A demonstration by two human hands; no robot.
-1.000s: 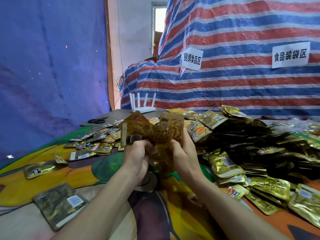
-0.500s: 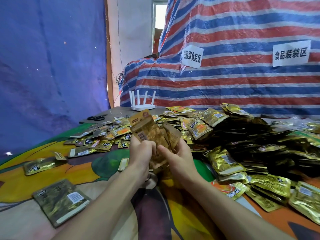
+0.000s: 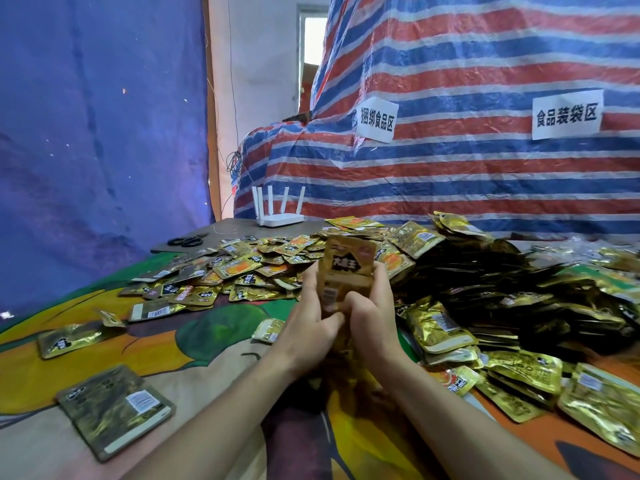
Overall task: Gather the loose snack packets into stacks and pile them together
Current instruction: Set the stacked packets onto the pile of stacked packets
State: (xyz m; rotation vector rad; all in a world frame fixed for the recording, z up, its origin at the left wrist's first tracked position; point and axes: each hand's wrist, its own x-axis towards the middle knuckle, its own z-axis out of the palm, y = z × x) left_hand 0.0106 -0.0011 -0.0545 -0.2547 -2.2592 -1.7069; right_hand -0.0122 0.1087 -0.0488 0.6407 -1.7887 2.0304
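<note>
Well, from my end the striped tarp [image 3: 485, 174] in red, white and blue fills the back and right of the view, and a plain blue sheet [image 3: 97, 133] hangs on the left. Below them the counter [image 3: 207, 344] runs across the frame under a bright cartoon-print cloth. On its right side sits a big heap of gold packets [image 3: 502, 289], many lying edge-on and dark in shadow. A flatter scatter of loose packets [image 3: 242, 271] covers the middle and far left of the cloth.

Both bare forearms reach in from the bottom edge and meet near the centre. Between them is the stack of packets [image 3: 348, 268] — held upright above the cloth, just in front of the scatter, its front packet showing a black label. The left grip [image 3: 308, 332] curls round the stack's left edge, and the right grip [image 3: 372, 318] curls round its right edge. The two touch each other low on the stack.

Nearer me on the left, one dull packet [image 3: 114, 410] lies flat by itself, and a small packet [image 3: 268, 330] sits just beside the left wrist. A white router [image 3: 278, 209] with four upright aerials stands at the counter's far edge. Two paper signs [image 3: 566, 114] with printed characters hang on the striped tarp, and black scissors [image 3: 185, 241] lie left of the router.
</note>
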